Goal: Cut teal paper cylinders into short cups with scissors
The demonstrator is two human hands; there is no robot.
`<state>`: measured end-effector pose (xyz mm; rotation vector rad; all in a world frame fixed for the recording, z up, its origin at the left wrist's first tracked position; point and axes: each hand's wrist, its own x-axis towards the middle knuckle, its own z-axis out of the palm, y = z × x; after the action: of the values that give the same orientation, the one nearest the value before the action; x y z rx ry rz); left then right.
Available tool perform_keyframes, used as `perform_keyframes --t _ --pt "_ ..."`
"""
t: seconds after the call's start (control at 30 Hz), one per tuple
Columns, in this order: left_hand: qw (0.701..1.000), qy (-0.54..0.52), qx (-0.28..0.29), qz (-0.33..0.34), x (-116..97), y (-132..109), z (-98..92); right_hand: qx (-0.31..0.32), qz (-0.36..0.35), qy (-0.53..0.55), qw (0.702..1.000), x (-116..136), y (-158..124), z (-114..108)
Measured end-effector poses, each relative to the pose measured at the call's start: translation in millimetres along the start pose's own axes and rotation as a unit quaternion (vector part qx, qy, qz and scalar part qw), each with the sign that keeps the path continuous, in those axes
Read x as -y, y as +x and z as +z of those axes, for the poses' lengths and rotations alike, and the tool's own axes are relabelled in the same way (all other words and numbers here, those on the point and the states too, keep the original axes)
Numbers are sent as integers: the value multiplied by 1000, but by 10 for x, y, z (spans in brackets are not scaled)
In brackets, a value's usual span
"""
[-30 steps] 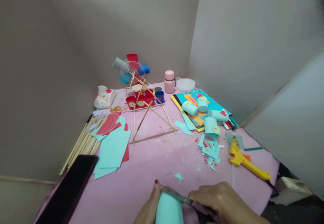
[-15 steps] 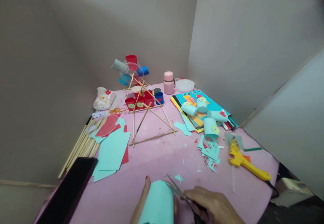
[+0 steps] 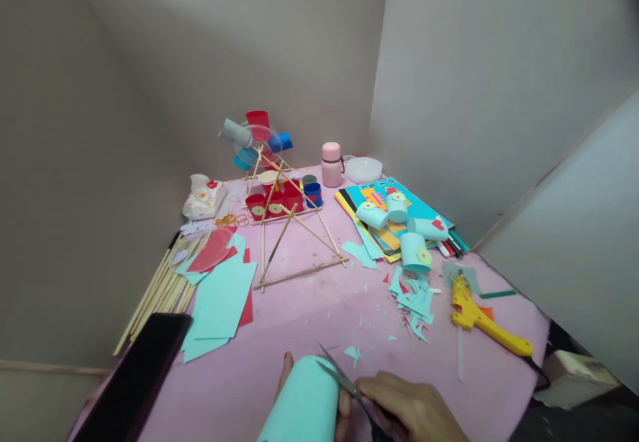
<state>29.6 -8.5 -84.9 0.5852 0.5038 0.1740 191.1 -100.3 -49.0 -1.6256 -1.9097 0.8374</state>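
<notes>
My left hand (image 3: 343, 410) is wrapped around a light-green paper cup (image 3: 305, 399) at the bottom of the view, thumb on one side and fingers on the other. The cup is tilted, and its lower part runs out of the frame. My right hand (image 3: 407, 399) grips black-handled scissors (image 3: 344, 381). Their blades are parted and lie at the cup's upper right edge. Small green paper scraps (image 3: 352, 353) lie on the table just beyond the blades.
A black phone (image 3: 134, 379) lies at the left near bamboo sticks (image 3: 162, 289) and green paper sheets (image 3: 224, 302). Stick frames (image 3: 299, 273) stand mid-table. Decorated green cups (image 3: 415, 252) rest at the right, with a yellow glue gun (image 3: 472, 319) in front.
The cup and my left hand have shifted slightly left and turned, showing more of the fingers. The scissors have moved left with the cup's edge.
</notes>
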Motion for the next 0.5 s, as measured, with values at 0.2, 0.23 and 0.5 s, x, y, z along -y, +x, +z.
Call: perform_keyframes --t 0.2,0.23,0.5 --pt "999 -41 19 -17 66 11 -82 -38 -34 33 998 -31 -6 41" --pt "999 -44 19 -19 71 11 -93 -37 -34 37 998 -28 -5 40" --pt "999 -29 -7 -21 101 -1 -97 -20 -36 59 997 -77 11 107"
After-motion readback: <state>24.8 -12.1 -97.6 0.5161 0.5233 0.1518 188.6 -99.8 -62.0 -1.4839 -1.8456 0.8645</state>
